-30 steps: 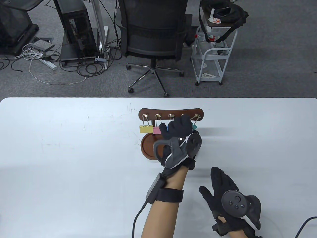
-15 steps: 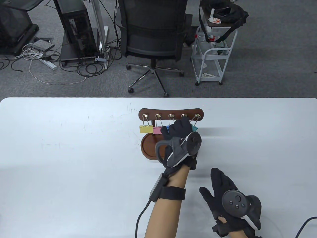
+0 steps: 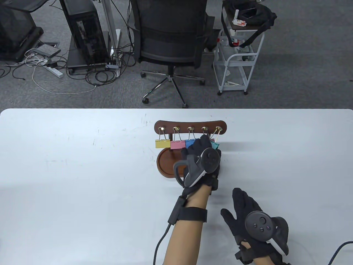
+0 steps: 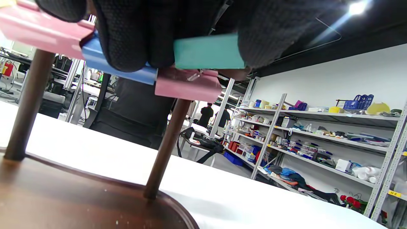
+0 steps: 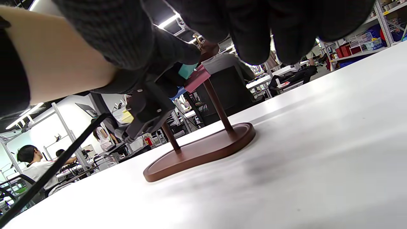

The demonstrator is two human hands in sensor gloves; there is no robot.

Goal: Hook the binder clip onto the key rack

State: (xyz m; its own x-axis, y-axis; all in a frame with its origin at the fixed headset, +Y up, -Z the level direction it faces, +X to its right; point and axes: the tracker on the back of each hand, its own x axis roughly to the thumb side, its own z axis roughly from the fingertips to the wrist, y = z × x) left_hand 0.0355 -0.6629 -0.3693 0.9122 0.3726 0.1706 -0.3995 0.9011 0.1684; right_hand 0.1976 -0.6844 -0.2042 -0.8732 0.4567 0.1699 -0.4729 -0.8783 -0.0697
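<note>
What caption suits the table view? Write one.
Left hand at the teal binder clip on the key rack.

Key rack blocks table centre; five hooks each carry a clip. Left hand crowds the rack's right end, over the base tray (two posts rise from it). Right hand sits near-right. Wide bare tabletop lies left and far right.
</note>
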